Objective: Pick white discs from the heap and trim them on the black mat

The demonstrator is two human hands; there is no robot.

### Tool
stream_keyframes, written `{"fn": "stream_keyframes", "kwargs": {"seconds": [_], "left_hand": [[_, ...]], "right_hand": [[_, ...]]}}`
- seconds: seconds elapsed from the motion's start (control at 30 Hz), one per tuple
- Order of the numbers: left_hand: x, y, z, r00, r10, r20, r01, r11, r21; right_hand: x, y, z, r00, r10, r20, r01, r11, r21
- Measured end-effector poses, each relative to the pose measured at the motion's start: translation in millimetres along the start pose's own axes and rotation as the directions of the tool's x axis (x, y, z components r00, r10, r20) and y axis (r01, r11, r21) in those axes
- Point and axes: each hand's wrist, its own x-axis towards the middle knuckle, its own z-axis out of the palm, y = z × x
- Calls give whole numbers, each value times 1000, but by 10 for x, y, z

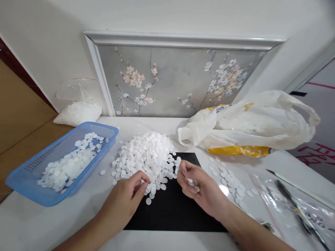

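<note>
A heap of small white round discs (146, 150) is piled on the white table and over the far left part of a black mat (175, 209). At the heap's near edge is my left hand (128, 193), thumb and index finger pinched together; anything between the tips is too small to make out. To the right, above the mat, my right hand (197, 184) has its fingers curled around several white discs (193, 182), with thumb and index finger pressed together. More loose discs (232, 184) lie scattered on the table beyond my right wrist.
On the left stands a blue plastic basket (104, 127) partly filled with discs. Behind it slumps a clear bag of white pieces (78, 113). A white and yellow plastic bag (248, 125) lies back right. Near the right edge are a clear zip bag (282, 202) and a dark pen-like tool (300, 212).
</note>
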Motion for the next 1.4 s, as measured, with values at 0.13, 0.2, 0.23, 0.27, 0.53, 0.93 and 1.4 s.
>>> {"fn": "stream_keyframes", "kwargs": {"seconds": [0.13, 0.2, 0.23, 0.27, 0.53, 0.93, 1.4], "left_hand": [[8, -73, 41, 990, 143, -23, -132, 956, 261], [17, -122, 68, 983, 181, 1, -172, 933, 317], [22, -146, 81, 980, 199, 9, -191, 923, 335], [27, -167, 94, 976, 219, 16, -211, 915, 345], [19, -148, 166, 955, 263, 135, -296, 864, 408], [-14, -86, 185, 966, 195, 172, -250, 878, 409], [-44, -24, 64, 990, 129, 49, -137, 912, 387]], "right_hand": [[21, -21, -22, 999, -18, -36, 20, 998, 62], [37, 19, -23, 996, -54, -71, 39, 979, -199], [44, 51, -17, 992, -100, -82, 63, 926, -373], [48, 88, -8, 985, -153, -80, 86, 837, -541], [22, 217, 97, 969, -243, 52, 152, 410, -899], [-111, 141, 120, 989, -138, 57, 108, 396, -912], [-154, 134, 23, 1000, -21, 23, 29, 361, -932]]}}
